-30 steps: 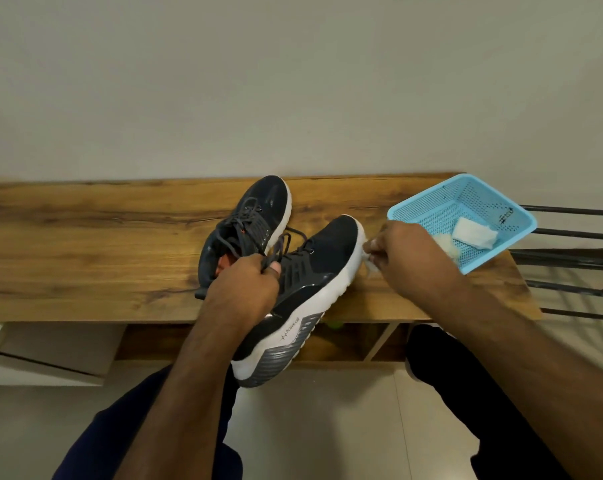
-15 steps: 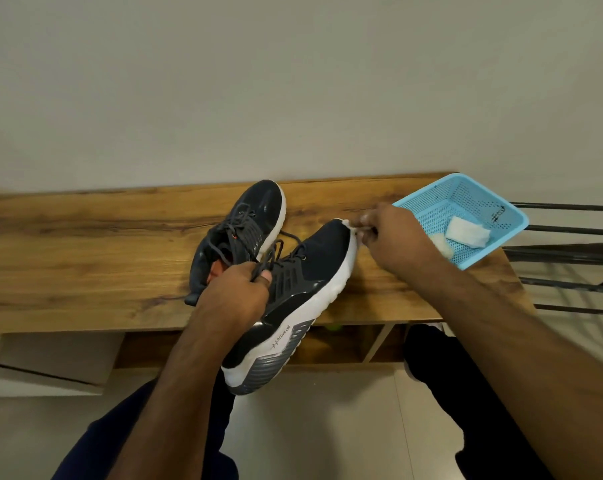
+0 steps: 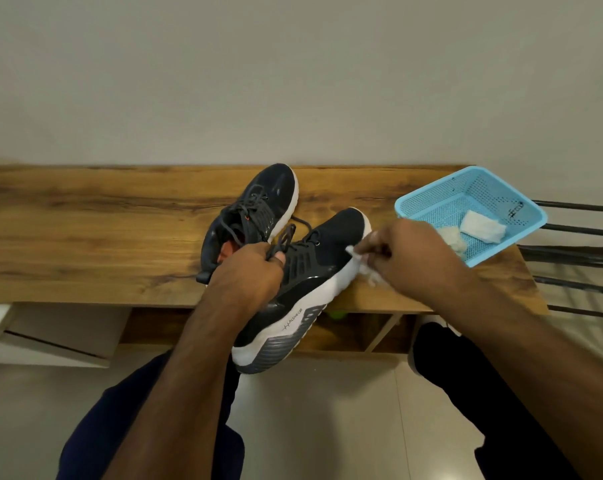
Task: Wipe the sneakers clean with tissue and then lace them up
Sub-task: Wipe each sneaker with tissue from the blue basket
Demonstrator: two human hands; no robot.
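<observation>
Wiping stage. Near sneaker (image 3: pixel 303 289): tilted over worktop (image 3: pixel 85 237) edge, left hand (image 3: pixel 248 271) gripping its collar and laces; likely light, stiff-soled, soft-uppered, best held there. Tissue (image 3: pixel 359 261): flimsy, tear-prone, pinched by right hand (image 3: pixel 411 258) against white midsole. Second sneaker (image 3: pixel 258 209) lay behind.

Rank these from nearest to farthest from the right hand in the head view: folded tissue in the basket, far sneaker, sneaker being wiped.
From the right hand:
1. Sneaker being wiped, touching at its left.
2. Folded tissue, in the blue basket to its right.
3. Far sneaker, farther left on the shelf.
</observation>
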